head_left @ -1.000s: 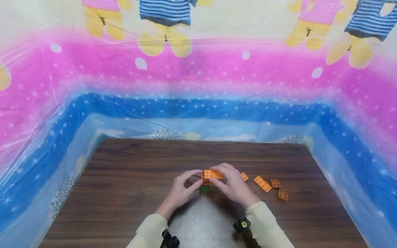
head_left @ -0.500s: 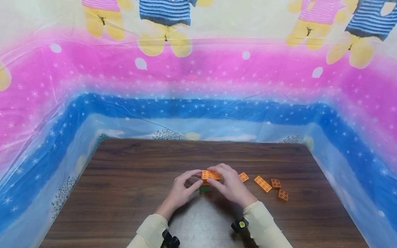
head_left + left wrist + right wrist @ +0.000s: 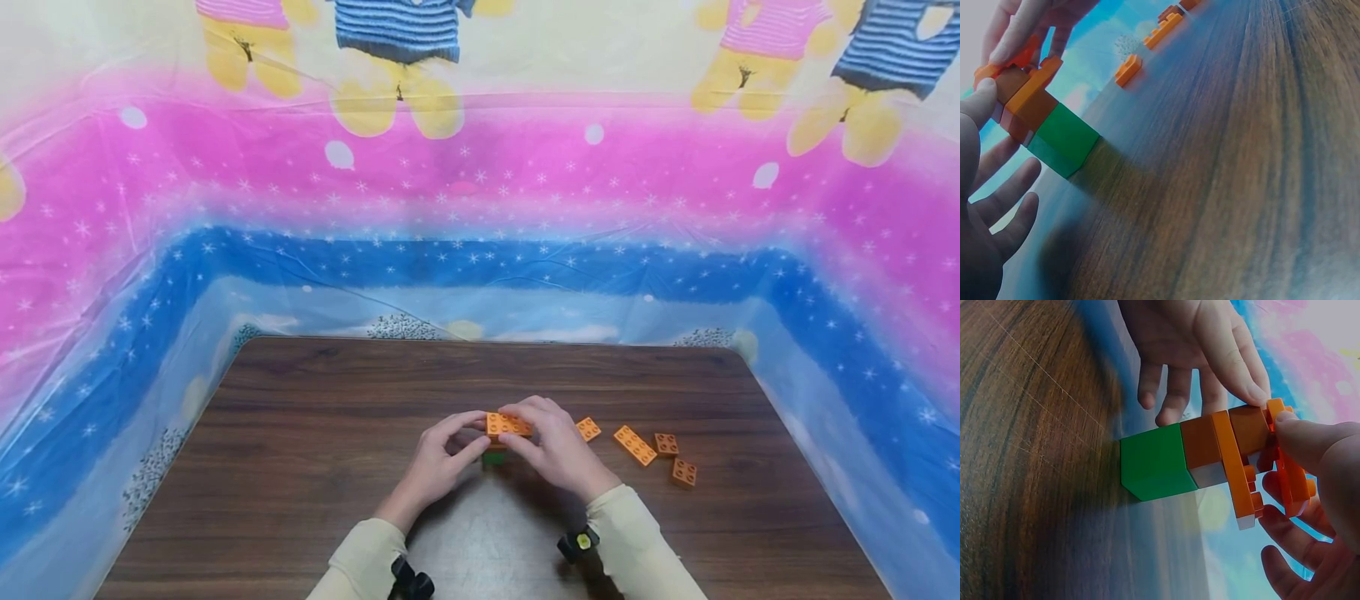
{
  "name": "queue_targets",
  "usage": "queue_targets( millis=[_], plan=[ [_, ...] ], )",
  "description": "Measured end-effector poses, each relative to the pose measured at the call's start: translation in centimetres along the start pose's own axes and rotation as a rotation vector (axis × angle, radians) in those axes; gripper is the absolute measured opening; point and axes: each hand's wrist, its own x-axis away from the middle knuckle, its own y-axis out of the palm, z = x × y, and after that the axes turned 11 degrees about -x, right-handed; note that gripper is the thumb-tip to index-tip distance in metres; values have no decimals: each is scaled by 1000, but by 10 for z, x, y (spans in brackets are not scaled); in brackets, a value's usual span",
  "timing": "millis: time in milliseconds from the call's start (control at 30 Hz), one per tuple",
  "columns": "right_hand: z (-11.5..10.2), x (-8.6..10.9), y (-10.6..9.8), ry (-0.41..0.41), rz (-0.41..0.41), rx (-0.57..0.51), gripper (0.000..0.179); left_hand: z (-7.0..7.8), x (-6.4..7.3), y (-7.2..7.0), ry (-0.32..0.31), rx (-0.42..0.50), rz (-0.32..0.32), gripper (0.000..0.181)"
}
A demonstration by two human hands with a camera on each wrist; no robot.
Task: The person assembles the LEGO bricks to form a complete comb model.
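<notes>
A small toy brick tower stands on the table. At its base is a green brick [image 3: 1154,461], with a brown brick [image 3: 1200,442] above it. A thin orange brick [image 3: 1235,472] comes over that, jutting to the right, then another brown brick [image 3: 1247,428]. On top lies a long studded orange brick [image 3: 504,423]. My right hand [image 3: 564,446] pinches this top brick between thumb and fingers. With thumb and forefinger my left hand [image 3: 435,462] holds the upper brown brick from the left; its other fingers are spread beside the tower. Whether the top brick is fully seated cannot be told.
To the right of the tower lie a small orange brick [image 3: 588,429], a long orange brick [image 3: 635,445] and two small brown bricks, one farther back [image 3: 666,444] and one nearer [image 3: 684,472]. A printed cloth [image 3: 480,267] surrounds the wooden table [image 3: 315,467].
My right hand has shifted the long orange brick slightly left and down onto the tower's top, covering the brown brick's studs. My left hand has stayed in place.
</notes>
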Motion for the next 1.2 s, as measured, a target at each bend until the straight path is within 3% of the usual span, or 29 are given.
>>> queue_targets(
  millis=[633,1200],
  plan=[
    [-1,-1,-2,-48,1,43,35,0,0,0,5,-17,1,33],
    [-3,-3,-3,53,-29,28,35,0,0,-2,21,-47,-10,38]
  ],
)
